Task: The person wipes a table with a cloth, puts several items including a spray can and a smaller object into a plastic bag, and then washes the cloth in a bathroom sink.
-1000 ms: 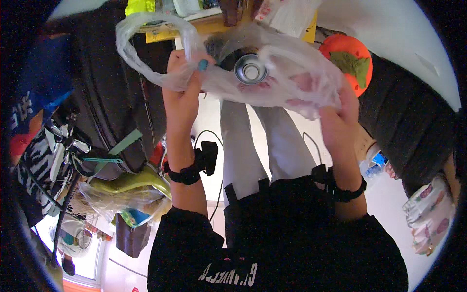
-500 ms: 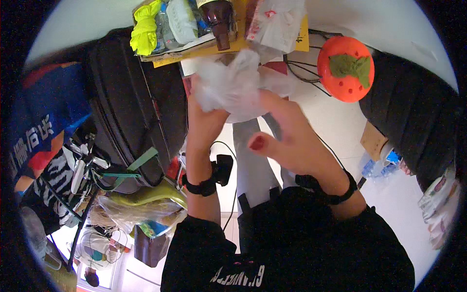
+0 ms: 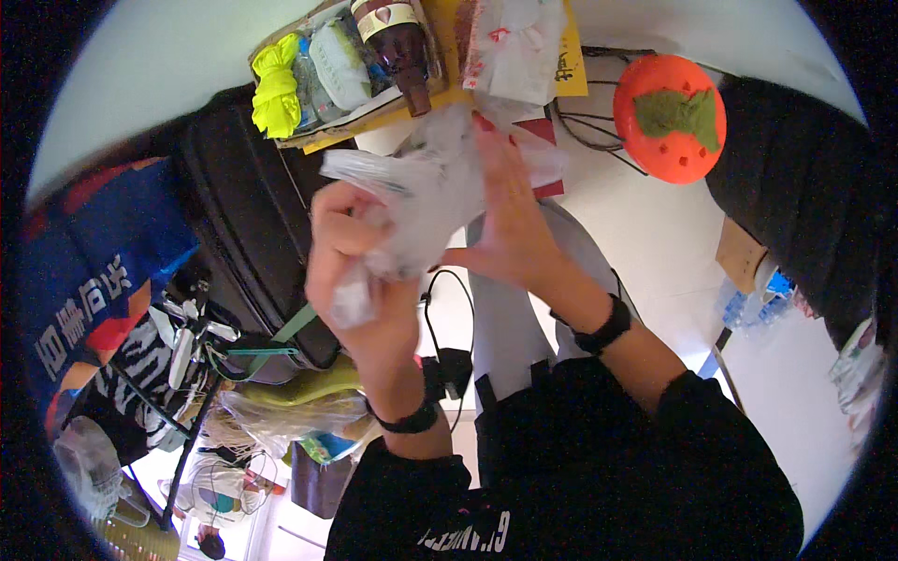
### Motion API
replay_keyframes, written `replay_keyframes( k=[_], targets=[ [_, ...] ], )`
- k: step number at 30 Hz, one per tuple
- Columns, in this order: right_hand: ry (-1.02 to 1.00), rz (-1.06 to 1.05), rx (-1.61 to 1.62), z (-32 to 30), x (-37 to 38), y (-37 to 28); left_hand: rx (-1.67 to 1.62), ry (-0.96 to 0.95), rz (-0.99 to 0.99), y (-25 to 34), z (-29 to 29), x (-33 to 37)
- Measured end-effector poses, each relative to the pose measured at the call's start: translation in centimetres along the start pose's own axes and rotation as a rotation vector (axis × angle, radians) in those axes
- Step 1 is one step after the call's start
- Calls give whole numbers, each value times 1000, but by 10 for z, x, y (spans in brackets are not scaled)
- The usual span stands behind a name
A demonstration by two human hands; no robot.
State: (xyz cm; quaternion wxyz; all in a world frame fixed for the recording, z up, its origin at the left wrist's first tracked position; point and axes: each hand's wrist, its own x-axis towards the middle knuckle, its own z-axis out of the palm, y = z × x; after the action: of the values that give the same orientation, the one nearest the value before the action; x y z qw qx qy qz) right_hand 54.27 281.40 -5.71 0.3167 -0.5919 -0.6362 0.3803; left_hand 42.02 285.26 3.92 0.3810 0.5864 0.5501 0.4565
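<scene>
Bunched into a loose wad, the clear plastic bag (image 3: 426, 201) has gone from stretched out between both hands a second ago to gathered in the left hand (image 3: 351, 248), which has come in toward the body. Left fingers are curled tight around the film, a tuft poking out below the fist; the bag's bulk sits between the hands, above the grey trousers (image 3: 496, 318). Right hand (image 3: 514, 220) rests along its right side, fingers long and thumb spread wide; whether they pinch any film, I cannot tell. Squashing the bag together seems to be the step in hand, and tightening it further would call for pressing the puffed film toward the left fist. Around this, from the left, come a blue bag (image 3: 103, 290), a black suitcase (image 3: 248, 201), a box (image 3: 351, 123) holding a bright yellow bundle (image 3: 277, 89) and a dark bottle (image 3: 400, 51), then a white packet (image 3: 519, 47) and an orange-red stool (image 3: 655, 75) bearing a green cloth (image 3: 678, 117). The bottle's neck looks near the bag's top, so it may get in the way.
</scene>
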Motion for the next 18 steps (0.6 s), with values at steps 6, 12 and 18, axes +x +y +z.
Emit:
replay_keyframes(
  k=[6, 12, 18],
  targets=[
    [-58, 220, 469, 49, -44, 22, -54, -359, 8, 31, 36, -20],
    [180, 250, 296, 51, -3, 29, -100, -392, -81, 47, 39, -48],
    [199, 260, 333, -23, -17, -12, -345, -518, -21, 76, 30, -59]
  ],
)
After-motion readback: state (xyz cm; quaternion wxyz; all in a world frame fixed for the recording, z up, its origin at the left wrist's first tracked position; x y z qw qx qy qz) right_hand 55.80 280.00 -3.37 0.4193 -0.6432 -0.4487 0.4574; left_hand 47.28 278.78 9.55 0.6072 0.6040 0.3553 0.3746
